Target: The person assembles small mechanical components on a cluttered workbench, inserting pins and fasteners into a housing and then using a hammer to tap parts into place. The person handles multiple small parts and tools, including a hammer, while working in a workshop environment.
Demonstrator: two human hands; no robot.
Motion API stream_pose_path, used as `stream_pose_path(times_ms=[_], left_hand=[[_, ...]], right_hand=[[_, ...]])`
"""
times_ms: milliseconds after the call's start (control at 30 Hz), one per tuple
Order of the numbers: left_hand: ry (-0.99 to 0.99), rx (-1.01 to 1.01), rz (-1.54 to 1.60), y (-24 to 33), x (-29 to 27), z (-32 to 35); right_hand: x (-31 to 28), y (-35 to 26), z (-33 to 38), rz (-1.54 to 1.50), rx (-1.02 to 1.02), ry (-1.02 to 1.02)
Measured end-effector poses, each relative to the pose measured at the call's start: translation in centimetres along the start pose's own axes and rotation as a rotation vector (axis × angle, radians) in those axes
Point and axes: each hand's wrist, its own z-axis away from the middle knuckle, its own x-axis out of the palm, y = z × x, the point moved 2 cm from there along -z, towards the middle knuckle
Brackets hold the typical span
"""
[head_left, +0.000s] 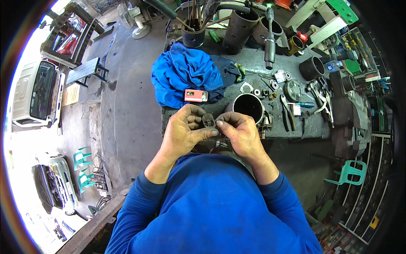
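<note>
Close in front of my body, my left hand (184, 128) grips a small dark, greasy-looking metal part (208, 120) with a rounded top. The thumb and fingers of my right hand (240, 132) are pinched at the right edge of the same part. Fingers cover much of it, so its exact kind cannot be made out. Just beyond my hands, a red and white small box (196, 95) rests on a heap of blue cloth (182, 72). Right of it stands a dark open metal cylinder (248, 106), beside my right hand.
The workbench (275, 129) bears pliers (287, 113), a round grille-like cover (293, 90), bearings (274, 85) and several tubes. A tool pot (193, 37) stands at the back. A green chair (353, 172) is at the right; a fan (139, 25) and bench (87, 70) are far left.
</note>
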Motion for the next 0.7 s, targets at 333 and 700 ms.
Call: stream_pose_path(times_ms=[333,700], left_hand=[[0.024,0.014,-0.008,0.7,0.2,-0.4],[0.053,-0.013,0.220,-1.2,-3.2,-1.1]], right_hand=[[0.3,-0.3,0.3,0.051,-0.059,-0.016],[1.9,-1.8,-1.2,0.319,-0.189,-0.129]])
